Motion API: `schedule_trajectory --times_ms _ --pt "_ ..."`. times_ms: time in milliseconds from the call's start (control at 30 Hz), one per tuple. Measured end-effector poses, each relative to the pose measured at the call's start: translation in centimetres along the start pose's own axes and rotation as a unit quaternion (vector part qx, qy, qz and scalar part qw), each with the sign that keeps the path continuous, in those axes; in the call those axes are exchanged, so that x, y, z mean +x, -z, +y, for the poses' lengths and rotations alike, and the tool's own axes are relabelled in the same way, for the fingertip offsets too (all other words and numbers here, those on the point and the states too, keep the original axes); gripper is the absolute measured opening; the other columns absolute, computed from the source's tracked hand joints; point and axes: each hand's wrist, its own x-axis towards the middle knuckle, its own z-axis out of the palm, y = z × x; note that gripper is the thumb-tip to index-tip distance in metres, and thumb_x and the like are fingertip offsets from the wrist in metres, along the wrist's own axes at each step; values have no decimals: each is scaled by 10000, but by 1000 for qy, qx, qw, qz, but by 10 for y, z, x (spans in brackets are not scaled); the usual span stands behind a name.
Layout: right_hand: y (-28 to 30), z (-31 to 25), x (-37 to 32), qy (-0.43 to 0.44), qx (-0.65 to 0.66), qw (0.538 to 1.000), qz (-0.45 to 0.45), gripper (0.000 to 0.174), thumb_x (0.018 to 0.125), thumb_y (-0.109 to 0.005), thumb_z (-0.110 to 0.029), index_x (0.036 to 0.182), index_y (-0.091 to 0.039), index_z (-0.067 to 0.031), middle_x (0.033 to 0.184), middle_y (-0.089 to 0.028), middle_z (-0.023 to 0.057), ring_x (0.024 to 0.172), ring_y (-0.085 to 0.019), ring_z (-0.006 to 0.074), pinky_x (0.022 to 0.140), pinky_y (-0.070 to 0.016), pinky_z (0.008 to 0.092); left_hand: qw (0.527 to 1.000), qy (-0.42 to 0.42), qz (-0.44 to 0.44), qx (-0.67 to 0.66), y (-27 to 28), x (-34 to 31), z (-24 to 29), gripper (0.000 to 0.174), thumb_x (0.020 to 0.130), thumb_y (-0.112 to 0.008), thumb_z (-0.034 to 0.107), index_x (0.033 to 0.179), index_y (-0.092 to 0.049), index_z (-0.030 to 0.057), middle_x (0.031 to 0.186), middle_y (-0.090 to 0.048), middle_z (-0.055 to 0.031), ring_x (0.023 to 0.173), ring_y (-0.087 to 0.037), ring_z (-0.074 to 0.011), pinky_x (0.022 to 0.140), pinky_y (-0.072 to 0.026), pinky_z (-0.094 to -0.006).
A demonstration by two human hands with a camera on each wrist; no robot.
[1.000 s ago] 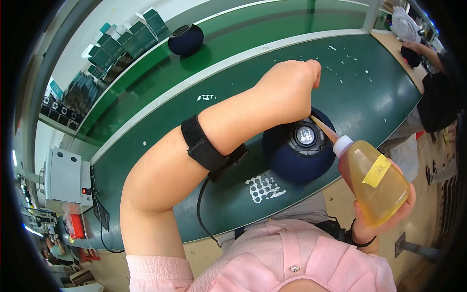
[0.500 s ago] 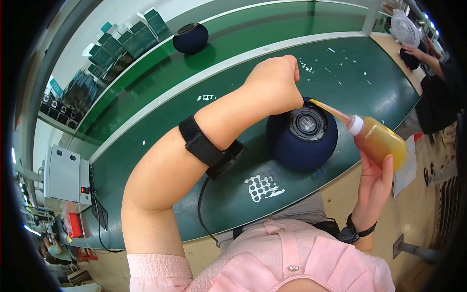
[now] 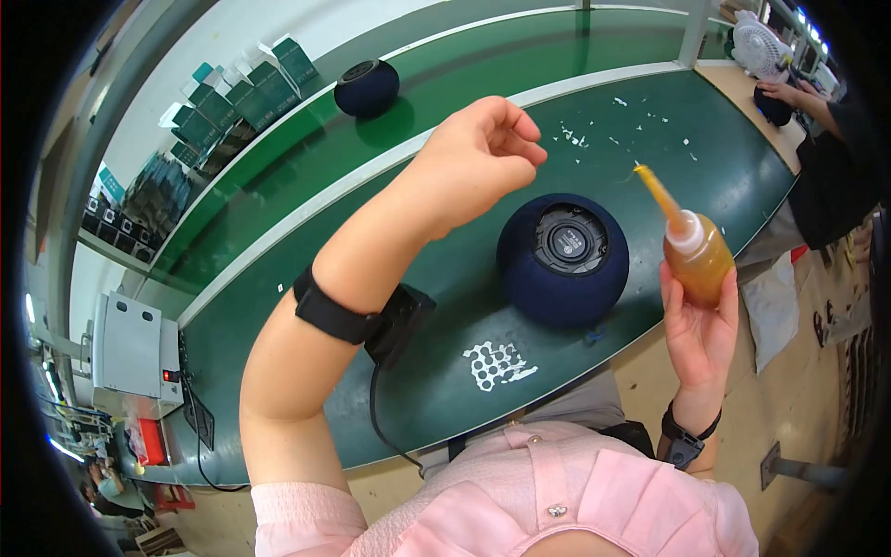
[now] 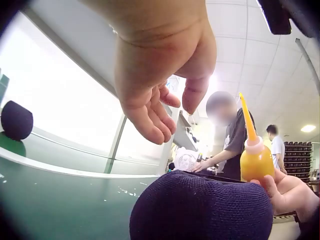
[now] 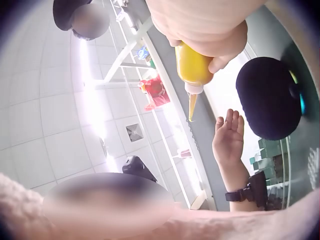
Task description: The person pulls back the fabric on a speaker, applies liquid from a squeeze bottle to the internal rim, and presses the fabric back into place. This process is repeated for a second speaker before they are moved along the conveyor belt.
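Note:
A round dark blue fabric-covered object [image 3: 562,265] stands on the green table, its open black recess with a round centre facing up. The left hand [image 3: 478,162] hovers above and to the left of it, fingers loosely bent and holding nothing; in the left wrist view the left hand [image 4: 162,70] hangs over the blue fabric [image 4: 200,210]. To the right, the right hand [image 3: 701,330] grips a bottle of yellow liquid [image 3: 701,265], its long nozzle pointing up, apart from the blue object. In the right wrist view the right hand [image 5: 210,30] holds the yellow bottle [image 5: 192,65].
Perforated white scraps [image 3: 497,365] lie near the table's front edge, small white bits farther back. A second blue round object [image 3: 367,89] and green boxes [image 3: 246,97] stand behind the ledge. A grey machine [image 3: 135,343] is at far left; another person works near a fan [image 3: 761,46].
The left hand has moved left, off the blue object, and its fingers have loosened. The right hand has drawn the bottle away and tipped it upright, nozzle up. The recess is now fully visible.

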Motion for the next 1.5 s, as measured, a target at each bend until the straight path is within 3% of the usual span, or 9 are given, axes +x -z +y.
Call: schedule_trajectory --times_ms 233,500,667,767,933,1167,1267,1367,1500 --pt "-4 -27 -8 -111 200 971 -73 544 889 -534 -375 1289 -411 -27 1231 -442 196 1140 -489 342 927 -492 399 996 -13 43 -76 -4 -47 -15 376 738 -646 3 1066 -466 40 1097 -548 -128 1003 -557 -196 854 -469 -306" --pt "-6 -41 -19 -115 124 983 -67 671 850 -496 -511 1197 -401 56 987 -519 124 790 -538 196 636 -475 295 985 153 58 54 -44 -83 -63 1067 553 -856 218 1368 -192 35 1268 -353 -263 923 -585 -263 780 -503 -344" --pt "16 -39 -18 -130 102 985 -46 694 836 -508 -527 1173 -413 73 944 -517 101 771 -533 167 621 -467 273 994 75 58 50 -64 -63 -81 1198 504 -893 284 1386 -120 39 1223 -342 -235 821 -557 -210 747 -509 -311" --pt "35 -45 -12 -109 102 988 -45 704 840 -490 -543 1171 -415 74 946 -517 103 770 -534 170 621 -470 276 993 71 60 74 -71 -30 -85 1187 492 -897 282 1375 -141 42 1228 -334 -242 828 -552 -201 734 -514 -298" --pt "51 -58 1 -78 108 990 -36 696 847 -477 -568 1131 -427 65 942 -516 105 767 -538 179 629 -480 284 993 59 98 36 -81 61 -97 1111 464 -893 225 1342 -241 28 1274 -349 -210 1147 -435 -322 987 -393 -399" --pt "58 -73 27 -23 109 994 20 657 840 -485 -592 1060 -477 27 903 -537 133 723 -546 202 596 -490 293 990 6 83 -113 -109 176 -94 925 632 -789 99 1371 -236 43 1281 -408 -221 1104 -509 -305 853 -491 -400" --pt "65 -76 40 -32 89 995 -12 668 841 -482 -595 1073 -475 32 932 -541 144 762 -556 229 629 -497 319 989 -11 128 70 -86 194 -105 543 732 -725 229 1187 -498 38 1191 -518 -159 1128 -503 -247 840 -476 -371" --pt "70 -69 59 -58 68 994 -56 685 843 -473 -600 1092 -472 37 983 -544 164 834 -565 265 692 -498 356 902 -116 282 306 -18 202 -133 380 697 -693 201 1025 -596 35 1060 -563 -175 1009 -549 -299 875 -449 -386" --pt "63 -62 72 -47 39 998 -18 673 844 -463 -607 1087 -485 20 997 -545 153 876 -561 269 722 -484 375 801 23 432 413 91 193 -154 326 703 -671 161 997 -597 40 1104 -523 -183 1024 -506 -358 891 -435 -428"
